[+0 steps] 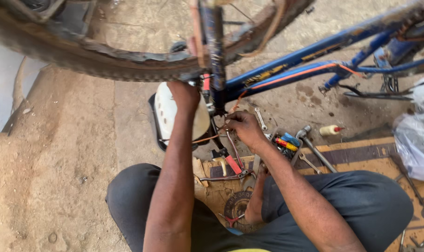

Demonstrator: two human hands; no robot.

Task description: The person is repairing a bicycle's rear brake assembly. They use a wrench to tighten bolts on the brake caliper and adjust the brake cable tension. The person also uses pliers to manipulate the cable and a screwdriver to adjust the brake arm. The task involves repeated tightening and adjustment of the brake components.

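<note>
- Left hand point(184, 95) of mine reaches up to the centre of the frame, curled against the blue metal bicycle frame point(286, 63) just under the worn black tyre point(104, 60); I see only its back, so I cannot tell whether the fingers are clamped on anything.
- Right hand point(242, 128) sits just right of centre, fingers pinched together near a thin orange cable point(207, 138) that runs leftward; it looks gripped, probably to keep the cable taut, but the fingertips hide the contact.
- I judge the bicycle is turned upside down so the wheel and brake area are within reach while I sit on the ground; the white perforated saddle point(167, 114) rests on the dirt below the left hand.
- Tools lie on flattened brown cardboard point(361, 156) close to my knees, handy for grabbing: red-handled pliers point(231, 161), a silver open-ended spanner point(260, 118), a grey steel hammer point(314, 149), a small cream bottle with a red cap point(331, 130).
- A crumpled clear plastic bag point(415, 140) is cut off at the right edge.
- The wheel is cropped by the top edge and motion-blurred; the part my hands work on is hidden behind them.
</note>
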